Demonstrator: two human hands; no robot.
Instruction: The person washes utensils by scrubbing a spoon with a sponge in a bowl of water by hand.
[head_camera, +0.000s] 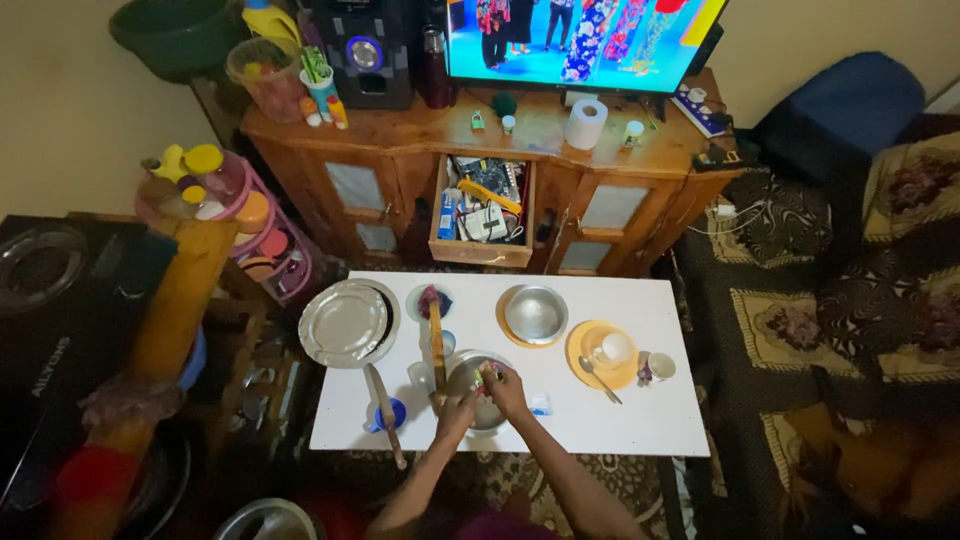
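Note:
Both my hands are over a small metal bowl (470, 378) near the front of the white table (600, 420). My left hand (456, 411) rests on the bowl's near rim. My right hand (505, 390) reaches into the bowl with its fingers pinched around something small and coloured that I cannot make out. A wooden stick (437, 340) stands up from the table just left of the bowl.
A covered metal pot (345, 322), a steel bowl on an orange plate (535, 314), an orange plate with cup and spoon (604, 355), a small mug (660, 367) and a blue cup with a stick (385, 412) share the table. A wooden cabinet with an open drawer (480, 215) stands behind; a sofa (850, 300) is at right.

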